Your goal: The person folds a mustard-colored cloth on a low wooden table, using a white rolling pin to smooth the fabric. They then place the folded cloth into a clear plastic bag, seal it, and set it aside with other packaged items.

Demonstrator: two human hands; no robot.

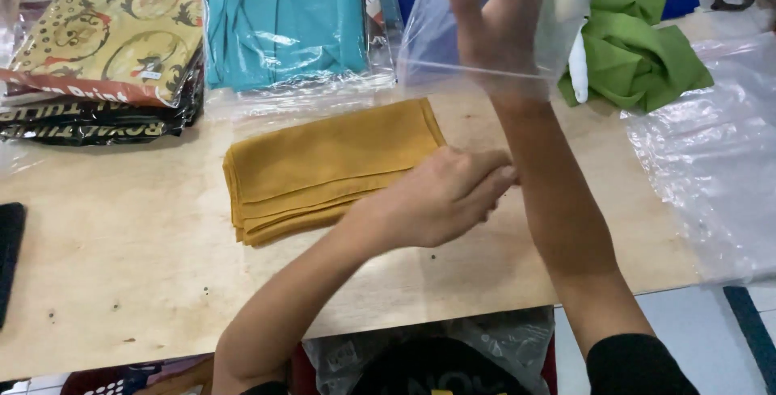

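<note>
From the head camera, the right hand (495,19) is thrust inside a clear plastic bag (453,47) held up over the far side of the table (121,282), fingers spread within it, while the left hand (440,197) pinches the bag's lower edge near the folded mustard cloth (323,164) — that thin film could slip or tear if tugged unevenly.

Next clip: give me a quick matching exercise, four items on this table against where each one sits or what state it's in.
Items:
1. mustard folded cloth
2. teal cloth
3. green cloth
4. clear plastic bag

Descriptions:
A. crumpled, far right
B. around the right hand
C. flat, mid-table
D. wrapped in plastic, at the back

Pairs: 1-C, 2-D, 3-A, 4-B
</note>
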